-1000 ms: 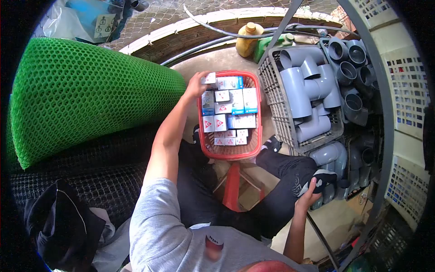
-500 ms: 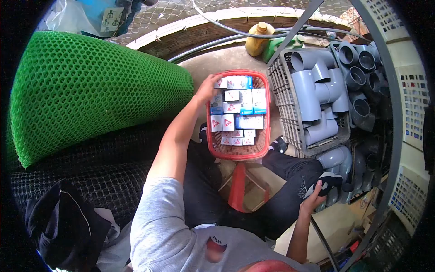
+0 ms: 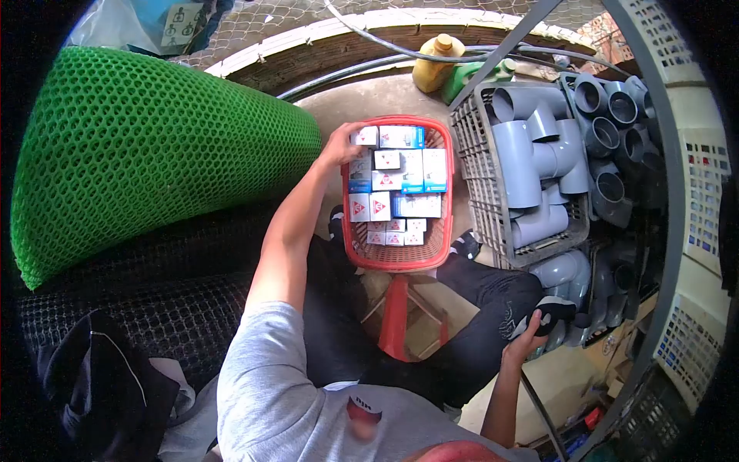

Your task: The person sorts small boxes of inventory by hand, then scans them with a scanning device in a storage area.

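A red plastic basket (image 3: 348, 239) holds white, blue and red boxes, larger ones at the back and several small ones near the front. At its far left corner, my left hand (image 3: 341, 146) grips a small white box (image 3: 366, 137), fingers above it and thumb low at its side. Off to the right, beside my knee, my right hand (image 3: 525, 340) is closed round a black and white object (image 3: 556, 311), whose exact kind I cannot make out. The basket rests above a red stool-like support (image 3: 395, 319) between my legs.
A green mesh roll (image 3: 169, 154) lies at left, above black mesh (image 3: 138, 323). Dark crates (image 3: 481, 165) of grey pipe fittings (image 3: 517, 165) stand at right. Yellow (image 3: 437, 65) and green (image 3: 481, 73) jugs are behind. A metal post (image 3: 668, 231) rises at far right.
The view has shifted slightly, so the basket appears a little further left. My left hand has closed on the corner box, which shows more plainly. My right hand keeps its hold.
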`<state>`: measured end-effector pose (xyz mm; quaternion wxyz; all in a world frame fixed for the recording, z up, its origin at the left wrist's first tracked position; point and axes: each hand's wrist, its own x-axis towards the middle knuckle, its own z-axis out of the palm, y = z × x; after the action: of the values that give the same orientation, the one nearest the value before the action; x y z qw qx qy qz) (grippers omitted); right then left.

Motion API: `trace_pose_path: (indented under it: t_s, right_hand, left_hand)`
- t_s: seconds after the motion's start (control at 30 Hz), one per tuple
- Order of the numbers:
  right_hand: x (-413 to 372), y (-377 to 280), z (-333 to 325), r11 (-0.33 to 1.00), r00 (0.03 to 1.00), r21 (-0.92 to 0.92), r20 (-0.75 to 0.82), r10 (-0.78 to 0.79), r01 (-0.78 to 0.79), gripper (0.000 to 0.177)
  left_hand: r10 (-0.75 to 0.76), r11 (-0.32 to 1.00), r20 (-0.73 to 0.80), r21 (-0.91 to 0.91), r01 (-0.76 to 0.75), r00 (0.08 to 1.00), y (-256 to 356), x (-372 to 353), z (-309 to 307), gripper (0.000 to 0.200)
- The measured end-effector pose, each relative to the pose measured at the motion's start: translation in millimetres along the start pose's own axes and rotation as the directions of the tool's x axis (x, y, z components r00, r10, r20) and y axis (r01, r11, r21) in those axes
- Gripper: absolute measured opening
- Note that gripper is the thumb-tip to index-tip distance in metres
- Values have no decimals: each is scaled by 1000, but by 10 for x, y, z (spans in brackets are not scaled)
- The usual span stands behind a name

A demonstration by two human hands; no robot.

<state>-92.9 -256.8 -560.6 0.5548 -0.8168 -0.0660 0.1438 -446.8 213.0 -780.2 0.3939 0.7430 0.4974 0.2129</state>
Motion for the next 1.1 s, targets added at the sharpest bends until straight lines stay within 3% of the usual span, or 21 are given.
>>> trace_pose_path:
  t_s: [0.1,0.17,0.3,0.37,0.43,0.53,0.63,0.7,0.77,0.83,0.93,1.0,1.07,1.1]
  right_hand:
    - [-59,-196,108,993,993,36,-34,115,-114,63]
    - [-97,-309,191,985,981,-14,-86,173,-175,65]
    - [-15,-31,112,991,986,-1,-105,133,-134,71]
    - [-13,35,80,990,995,99,0,99,-99,69]
    - [-128,-139,199,993,997,91,20,69,-70,71]
    - [-182,-291,260,993,995,70,-29,94,-92,58]
    - [-191,-296,264,984,991,140,83,101,-112,63]
    - [-125,-131,206,987,994,127,-32,102,-97,65]
    - [-67,-51,133,988,996,122,-6,92,-91,65]
    - [-94,-114,147,990,996,105,25,88,-90,66]
    - [-135,-247,194,989,994,104,-6,110,-108,65]
    - [-93,-162,127,986,995,142,55,78,-86,66]
    - [-155,-260,169,989,993,89,14,113,-114,65]
    - [-151,-300,204,991,991,45,-28,131,-130,65]
  left_hand:
    - [-45,996,37,-73,48,998,17,20,8,57]
    - [28,998,13,-50,-28,1000,-56,36,46,56]
    - [-6,998,-24,-70,5,1000,-8,17,70,55]
    - [-8,996,-35,-92,5,999,46,8,71,54]
    - [-5,994,-42,-111,0,999,76,13,71,53]
    - [29,996,-75,-85,-35,997,113,36,98,53]
    - [-49,996,-79,-74,43,996,25,-48,95,54]
    - [57,998,-147,-18,-60,987,4,-102,229,50]
    - [107,994,-143,46,-102,984,102,-112,229,52]
    - [-127,914,-36,383,131,991,503,-134,82,58]
    - [-194,898,36,408,163,980,390,0,165,66]
    - [-216,874,62,456,164,974,316,-26,240,67]
    - [-3,874,-101,482,51,995,220,-172,372,73]
    - [1,873,-104,485,50,995,231,-188,377,73]
